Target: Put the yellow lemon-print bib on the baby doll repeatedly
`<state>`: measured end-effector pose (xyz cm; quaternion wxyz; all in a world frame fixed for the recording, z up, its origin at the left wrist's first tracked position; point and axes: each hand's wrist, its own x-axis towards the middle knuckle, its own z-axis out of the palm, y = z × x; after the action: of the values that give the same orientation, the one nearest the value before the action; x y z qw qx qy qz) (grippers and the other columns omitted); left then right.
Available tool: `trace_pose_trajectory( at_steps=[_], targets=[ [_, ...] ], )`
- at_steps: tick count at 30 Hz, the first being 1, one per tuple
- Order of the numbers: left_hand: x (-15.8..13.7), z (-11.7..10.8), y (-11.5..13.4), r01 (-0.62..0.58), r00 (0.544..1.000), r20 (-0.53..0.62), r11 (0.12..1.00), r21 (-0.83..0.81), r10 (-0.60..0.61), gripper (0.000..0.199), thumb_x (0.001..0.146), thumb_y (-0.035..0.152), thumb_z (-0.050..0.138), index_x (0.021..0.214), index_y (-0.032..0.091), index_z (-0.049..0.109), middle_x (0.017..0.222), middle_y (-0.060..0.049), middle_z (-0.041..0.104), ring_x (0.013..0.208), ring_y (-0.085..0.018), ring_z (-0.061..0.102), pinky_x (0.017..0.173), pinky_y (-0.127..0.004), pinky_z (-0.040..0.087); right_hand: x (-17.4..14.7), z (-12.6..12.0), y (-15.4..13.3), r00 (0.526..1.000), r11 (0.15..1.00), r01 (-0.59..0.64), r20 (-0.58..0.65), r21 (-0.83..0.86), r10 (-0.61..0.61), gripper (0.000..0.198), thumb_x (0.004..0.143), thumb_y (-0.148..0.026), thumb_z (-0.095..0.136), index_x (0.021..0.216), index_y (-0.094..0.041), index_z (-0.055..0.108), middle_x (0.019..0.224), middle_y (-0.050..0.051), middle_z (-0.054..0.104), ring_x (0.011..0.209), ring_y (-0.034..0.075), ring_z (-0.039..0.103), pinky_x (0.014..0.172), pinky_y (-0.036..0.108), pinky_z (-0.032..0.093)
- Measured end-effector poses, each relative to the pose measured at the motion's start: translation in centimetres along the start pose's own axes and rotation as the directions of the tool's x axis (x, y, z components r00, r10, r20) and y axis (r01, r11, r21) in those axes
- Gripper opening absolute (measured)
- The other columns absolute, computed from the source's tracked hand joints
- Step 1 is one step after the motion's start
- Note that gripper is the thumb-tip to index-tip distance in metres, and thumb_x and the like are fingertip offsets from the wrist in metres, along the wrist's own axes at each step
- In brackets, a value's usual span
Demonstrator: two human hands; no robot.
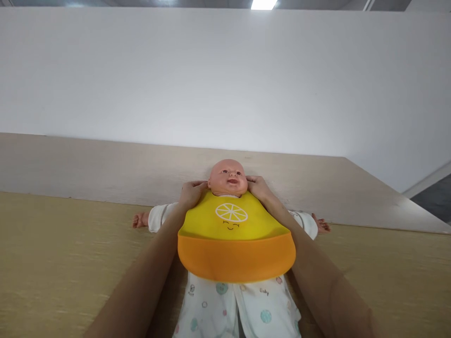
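Note:
A baby doll (228, 172) lies on its back, arms spread to both sides, in white clothes (211, 305) printed with coloured dots. Over its chest is a yellow bib (200, 220) with a white citrus slice and a smiling face, and an orange catch pocket (236, 258) along the bottom. My left hand (192, 192) is closed at the bib's upper left edge, beside the doll's neck. On the other side, my right hand (259, 187) is closed at the upper right edge. The fingertips and the bib's neck ends are hidden behind the doll's head and neck.
The doll rests on a wooden table (70, 253), with a paler board or strip (88, 164) behind it. A white wall (225, 80) rises at the back. Ceiling lights (263, 4) show at the top.

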<state>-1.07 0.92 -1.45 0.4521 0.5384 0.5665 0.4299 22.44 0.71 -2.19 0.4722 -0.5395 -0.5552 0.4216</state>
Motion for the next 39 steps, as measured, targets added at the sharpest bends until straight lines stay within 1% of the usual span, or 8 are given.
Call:
trace_pose_trajectory(
  at_steps=[9,16,19,24,28,31,35,39],
  targets=[
    [0.5,0.2,-0.6,0.01,0.999,0.032,0.999,-0.032,-0.009,0.036,0.06,0.035,0.06,0.084,0.014,0.076,0.075,-0.003,0.07,0.077,-0.021,0.061,0.071,-0.029,0.046,0.3,-0.2,0.1,0.999,0.993,0.043,-0.001,-0.108,-0.043,0.029,0.062,-0.023,0.049,0.073,-0.014,0.074,0.071,0.002,0.071,0.074,0.019,0.061,0.068,0.027,0.046],
    [1.0,0.0,-0.8,-0.031,0.999,0.024,0.988,-0.15,0.035,0.022,0.062,0.031,0.059,0.073,0.018,0.074,0.091,-0.004,0.072,0.099,-0.022,0.06,0.088,-0.028,0.043,-0.2,0.2,-0.5,0.996,0.993,0.009,-0.083,-0.121,-0.02,0.021,0.061,-0.024,0.049,0.065,-0.014,0.066,0.067,0.002,0.066,0.067,0.015,0.056,0.061,0.024,0.041],
    [0.3,0.0,-0.1,0.017,1.0,0.016,0.976,-0.219,-0.014,0.016,0.061,0.026,0.063,0.073,0.019,0.072,0.087,-0.003,0.071,0.1,-0.021,0.06,0.089,-0.026,0.043,-1.4,0.3,-1.6,0.991,0.991,-0.063,-0.124,-0.119,0.048,0.015,0.061,-0.024,0.049,0.058,-0.015,0.061,0.06,0.001,0.061,0.062,0.014,0.052,0.057,0.023,0.038],
    [-3.2,-1.0,1.5,0.124,0.992,0.06,0.941,-0.316,-0.111,0.044,0.062,0.022,0.064,0.105,0.016,0.064,0.07,-0.003,0.066,0.069,-0.018,0.064,0.064,-0.028,0.049,-5.0,-0.2,-3.2,0.989,0.99,-0.136,-0.049,0.046,0.138,0.014,0.062,-0.025,0.051,0.067,-0.016,0.06,0.053,-0.002,0.056,0.048,0.012,0.05,0.047,0.023,0.037],
    [-6.4,-2.8,2.1,0.187,0.981,0.144,0.858,-0.479,-0.133,0.054,0.059,0.018,0.067,0.113,0.018,0.059,0.076,-0.003,0.067,0.068,-0.016,0.064,0.061,-0.026,0.05,-7.9,-0.7,-4.1,0.983,0.96,-0.17,-0.03,0.222,0.181,0.015,0.057,-0.018,0.06,0.072,-0.017,0.062,0.056,-0.002,0.062,0.05,0.012,0.055,0.048,0.022,0.041],
    [-8.0,-3.8,2.6,0.129,0.986,0.153,0.858,-0.498,-0.06,0.054,0.056,0.019,0.073,0.108,0.018,0.061,0.088,-0.005,0.068,0.072,-0.015,0.065,0.065,-0.026,0.05,-9.6,-0.9,-4.8,0.98,0.947,-0.198,0.014,0.252,0.2,0.019,0.057,-0.016,0.065,0.076,-0.017,0.066,0.063,0.001,0.067,0.055,0.014,0.06,0.051,0.022,0.045],
    [-9.3,-4.1,3.4,-0.02,0.991,0.115,0.916,-0.4,0.072,0.051,0.051,0.021,0.076,0.1,0.017,0.066,0.106,-0.006,0.069,0.076,-0.015,0.063,0.066,-0.025,0.049,-10.5,-0.7,-4.9,0.973,0.908,-0.222,0.025,0.356,0.228,0.023,0.055,-0.014,0.067,0.078,-0.017,0.067,0.068,0.002,0.07,0.06,0.016,0.064,0.057,0.025,0.05],
    [-9.5,-3.7,4.0,-0.082,0.97,0.192,0.944,-0.32,0.15,0.047,0.05,0.03,0.081,0.093,0.015,0.07,0.093,-0.009,0.073,0.085,-0.02,0.065,0.078,-0.031,0.049,-10.2,-0.5,-4.3,0.98,0.897,-0.178,-0.006,0.404,0.197,0.025,0.057,-0.016,0.067,0.082,-0.018,0.067,0.071,0.002,0.071,0.061,0.016,0.065,0.058,0.027,0.052]
  ],
)
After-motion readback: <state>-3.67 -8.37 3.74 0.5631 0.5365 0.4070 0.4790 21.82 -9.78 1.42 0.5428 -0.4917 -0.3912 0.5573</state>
